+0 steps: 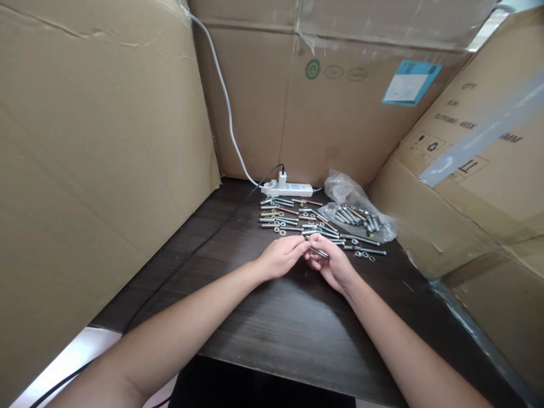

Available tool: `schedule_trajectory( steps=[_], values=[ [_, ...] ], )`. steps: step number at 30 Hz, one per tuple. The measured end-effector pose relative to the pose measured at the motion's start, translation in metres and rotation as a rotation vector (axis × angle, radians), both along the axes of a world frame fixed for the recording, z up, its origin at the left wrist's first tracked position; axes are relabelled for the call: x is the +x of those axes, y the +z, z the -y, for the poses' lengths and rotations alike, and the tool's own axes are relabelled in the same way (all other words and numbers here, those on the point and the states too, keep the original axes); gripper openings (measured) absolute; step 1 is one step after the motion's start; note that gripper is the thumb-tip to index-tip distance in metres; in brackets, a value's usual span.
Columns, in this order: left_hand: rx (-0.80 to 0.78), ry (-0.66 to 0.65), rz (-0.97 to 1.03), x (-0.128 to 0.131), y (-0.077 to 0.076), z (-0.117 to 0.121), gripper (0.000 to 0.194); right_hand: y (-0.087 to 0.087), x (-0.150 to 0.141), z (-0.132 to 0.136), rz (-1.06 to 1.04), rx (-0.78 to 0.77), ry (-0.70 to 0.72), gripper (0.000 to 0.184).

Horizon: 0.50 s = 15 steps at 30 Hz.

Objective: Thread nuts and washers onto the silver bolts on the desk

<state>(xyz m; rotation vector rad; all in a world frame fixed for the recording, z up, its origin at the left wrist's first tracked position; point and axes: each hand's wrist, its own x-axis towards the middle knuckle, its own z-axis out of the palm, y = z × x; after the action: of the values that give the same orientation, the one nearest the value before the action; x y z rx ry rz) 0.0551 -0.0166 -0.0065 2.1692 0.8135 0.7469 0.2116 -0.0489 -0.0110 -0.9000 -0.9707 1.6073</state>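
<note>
Both my hands meet above the dark table, around one grey metal bolt point(319, 253). My right hand point(334, 264) is closed round the bolt's shank, which points down to the right. My left hand point(284, 256) pinches at the bolt's upper left end, and its fingers hide that end. Just beyond my fingers lie several bolts point(289, 228) in loose rows, some silver and some brass-coloured. Loose washers point(283, 233) and nuts are scattered among them.
A clear plastic bag point(385, 226) with more bolts lies at the back right. Behind the rows is a white power strip point(297, 189) with a plug in it. A black cable point(191, 256) crosses the table's left side. Large cardboard boxes point(255, 102) wall in the back and both sides.
</note>
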Motion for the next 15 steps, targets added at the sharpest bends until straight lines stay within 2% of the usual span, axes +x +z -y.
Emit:
schedule_trajectory(
  steps=[6,11,15],
  values=[
    [-0.025,0.041,0.033,0.0004,0.0006,0.0017,0.01,-0.0007,-0.0004,-0.0011,0.013,0.004,-0.006,0.021],
    [-0.011,0.026,0.036,0.0013,-0.0008,-0.0008,0.031,0.0,-0.001,0.0003,0.024,-0.011,0.007,0.022],
    [-0.022,-0.001,0.029,0.0024,-0.0015,-0.0007,0.026,0.0002,-0.0007,0.0,0.034,-0.036,0.001,0.024]
  ],
)
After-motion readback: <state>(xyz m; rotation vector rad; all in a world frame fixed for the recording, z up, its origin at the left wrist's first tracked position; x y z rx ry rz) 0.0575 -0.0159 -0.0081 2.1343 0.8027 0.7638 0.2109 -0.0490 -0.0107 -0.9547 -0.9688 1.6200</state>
